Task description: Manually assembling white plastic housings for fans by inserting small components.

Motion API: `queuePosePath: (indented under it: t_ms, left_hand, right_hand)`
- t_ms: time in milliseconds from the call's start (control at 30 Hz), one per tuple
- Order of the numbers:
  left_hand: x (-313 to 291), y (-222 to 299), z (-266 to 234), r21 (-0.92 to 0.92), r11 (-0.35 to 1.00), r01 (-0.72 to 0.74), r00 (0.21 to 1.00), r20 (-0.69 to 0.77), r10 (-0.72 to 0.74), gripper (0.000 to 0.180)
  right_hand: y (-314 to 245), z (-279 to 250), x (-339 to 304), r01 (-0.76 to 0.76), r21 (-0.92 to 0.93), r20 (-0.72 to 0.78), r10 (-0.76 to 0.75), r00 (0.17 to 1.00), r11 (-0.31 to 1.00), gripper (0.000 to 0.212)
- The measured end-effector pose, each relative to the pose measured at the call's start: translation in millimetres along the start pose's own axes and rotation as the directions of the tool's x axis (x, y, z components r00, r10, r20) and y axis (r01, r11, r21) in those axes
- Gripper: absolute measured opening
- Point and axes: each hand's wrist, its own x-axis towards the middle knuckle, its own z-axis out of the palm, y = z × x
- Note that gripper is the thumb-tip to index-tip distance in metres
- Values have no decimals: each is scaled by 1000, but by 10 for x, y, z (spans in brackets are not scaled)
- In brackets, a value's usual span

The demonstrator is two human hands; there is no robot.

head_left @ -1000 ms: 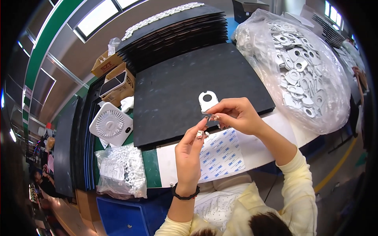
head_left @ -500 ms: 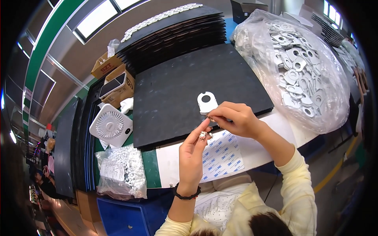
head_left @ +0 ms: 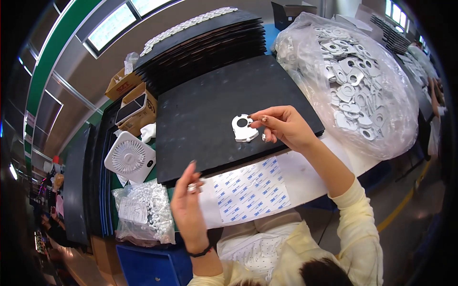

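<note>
Black board [head_left: 200, 105] lies flat on the worktable [head_left: 210, 205], with a stack of boards [head_left: 205, 55] behind it, a clear bag [head_left: 293, 47] of white parts to its right, and a fan [head_left: 129, 156] to its left. One white plate [head_left: 246, 134] with a round hole rests on the board, toward the front edge. Right hand [head_left: 282, 126]: positioned at the right side of the plate, forearm rising from the lower right, wrist bent inward, fingers curled and pointing left. Index fingertip overlaps the plate's edge in view; whether finger and thumb grip it cannot be told. Left hand [head_left: 189, 209]: held upright in front of the board, beside the bag of beads [head_left: 134, 212], index finger raised, thumb near it. A small white bit shows at its fingers; whether it is pinched there cannot be told. Compared with half a second ago, the hands have separated: their fingertips met at the near end of the plate; the left hand has since moved left and toward the body, exposing more of the blue-printed sheet [head_left: 253, 190]. The plate remains on the board.
</note>
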Motion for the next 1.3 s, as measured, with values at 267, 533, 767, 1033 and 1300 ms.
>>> queuePosePath:
  t_ms: [267,533,767,1033,1300]
  left_hand:
    - [-116,59,-1306,718,696,-2,896,-308,320,24]
    - [-319,-304,-2124,938,315,145,959,-211,190,19]
    - [-223,-269,-1941,916,402,-8,993,-38,108,20]
    - [-140,-280,-1999,888,459,11,997,-46,65,24]
    - [-98,-512,-2187,844,536,-1,999,-26,43,26]
  right_hand:
    - [-123,-151,42,-36,-161,-219,-1,976,986,17]
    - [-229,-692,70,-82,-842,-401,-517,757,533,25]
    - [-476,-1487,-238,-820,-566,-575,-673,465,-82,35]
    - [-392,-2002,-457,-885,-450,-825,-323,464,-123,47]
    - [-432,-1972,-406,-810,-586,-599,-676,429,5,43]
